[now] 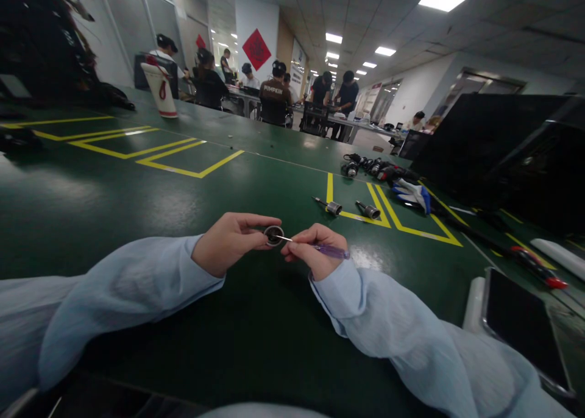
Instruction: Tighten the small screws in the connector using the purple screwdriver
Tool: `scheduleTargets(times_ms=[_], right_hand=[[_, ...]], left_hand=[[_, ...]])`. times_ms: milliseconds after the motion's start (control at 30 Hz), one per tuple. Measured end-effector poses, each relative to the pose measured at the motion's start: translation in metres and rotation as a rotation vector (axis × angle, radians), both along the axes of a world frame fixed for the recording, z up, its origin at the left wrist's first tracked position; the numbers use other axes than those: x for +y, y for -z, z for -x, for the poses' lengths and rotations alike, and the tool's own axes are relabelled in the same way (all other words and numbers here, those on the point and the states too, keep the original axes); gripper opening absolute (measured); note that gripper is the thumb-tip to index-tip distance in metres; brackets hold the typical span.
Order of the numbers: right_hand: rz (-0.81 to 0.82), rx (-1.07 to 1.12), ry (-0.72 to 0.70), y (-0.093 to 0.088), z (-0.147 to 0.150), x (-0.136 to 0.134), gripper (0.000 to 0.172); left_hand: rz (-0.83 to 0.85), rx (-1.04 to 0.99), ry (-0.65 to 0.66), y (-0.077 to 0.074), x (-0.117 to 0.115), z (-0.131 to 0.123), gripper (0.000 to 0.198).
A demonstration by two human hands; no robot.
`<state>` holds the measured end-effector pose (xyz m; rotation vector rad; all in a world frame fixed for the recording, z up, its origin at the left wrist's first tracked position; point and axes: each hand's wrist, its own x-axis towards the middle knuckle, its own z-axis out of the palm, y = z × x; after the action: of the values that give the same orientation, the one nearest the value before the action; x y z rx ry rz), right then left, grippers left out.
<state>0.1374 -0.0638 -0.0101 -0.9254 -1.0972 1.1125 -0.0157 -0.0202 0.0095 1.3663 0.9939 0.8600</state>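
Note:
Between the thumb and fingers of my left hand (pixel 233 242) is a small round metal part (pixel 273 235), its dark hollow side turned towards my right hand. A screwdriver with a clear purple handle (pixel 331 251) is held in my right hand (pixel 317 249). Its thin shaft points left, and the tip reaches into the round part; exactly what it touches inside is too small to tell. Beyond my right hand, two metal cylinders with thin shafts, one on the left (pixel 334 208) and one on the right (pixel 371 211), lie on the green table (pixel 183 205) near yellow tape.
A white cup (pixel 159 92) stands at the back left. Black cabled parts (pixel 361 164) and a white-blue glove (pixel 412 195) lie back right. At right are a phone (pixel 523 323), a red-black tool (pixel 537 265) and dark monitors (pixel 493 150). Several people work in the background.

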Motion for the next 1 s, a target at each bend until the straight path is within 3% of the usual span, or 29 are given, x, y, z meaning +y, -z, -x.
scheduleTargets(times_ms=[500, 1000], right_hand=[[-0.296, -0.271, 0.118, 0.013, 0.002, 0.004, 0.008], [-0.562, -0.709, 0.123, 0.005, -0.006, -0.003, 0.011]], left_hand=[[0.025, 0.083, -0.036, -0.01, -0.005, -0.004, 0.03], [0.014, 0.069, -0.029, -0.006, -0.003, -0.002, 0.032]])
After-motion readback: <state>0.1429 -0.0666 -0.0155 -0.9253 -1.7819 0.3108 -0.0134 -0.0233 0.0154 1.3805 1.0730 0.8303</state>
